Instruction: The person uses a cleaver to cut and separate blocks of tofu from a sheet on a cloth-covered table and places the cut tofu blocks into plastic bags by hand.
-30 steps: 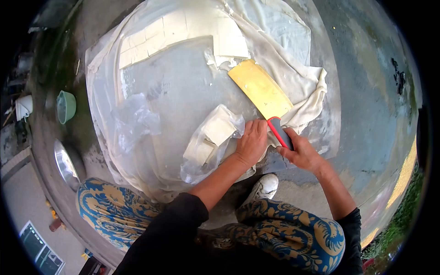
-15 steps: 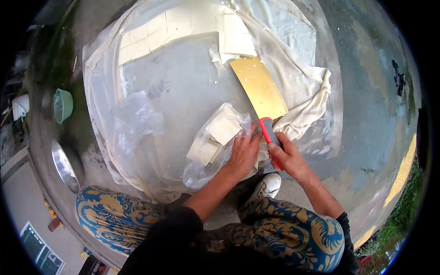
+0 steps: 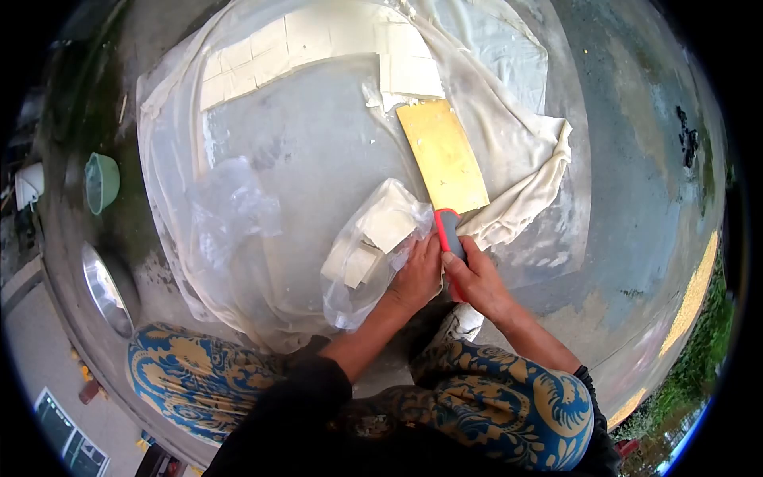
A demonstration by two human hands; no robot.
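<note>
My right hand (image 3: 478,280) is wrapped around the red and grey handle of a wide cleaver (image 3: 443,159). Its yellowish blade points away from me, with the far end near a stack of pale tofu slabs (image 3: 409,75). My left hand (image 3: 417,274) is closed at the right side of a clear plastic bag (image 3: 343,298), close beside the cleaver handle; its fingertips are partly hidden. Inside the bag lie a few white tofu blocks (image 3: 388,225).
More cut tofu (image 3: 270,56) lines the far edge of the grey work surface (image 3: 310,135). Bunched cloth (image 3: 528,195) lies at right, a crumpled plastic bag (image 3: 238,203) at left. A green basin (image 3: 103,183) and a metal bowl (image 3: 107,290) are off to the left.
My right hand and the cleaver have shifted slightly left, with the handle now closer to the left hand. The blade stands a little more upright in view.
</note>
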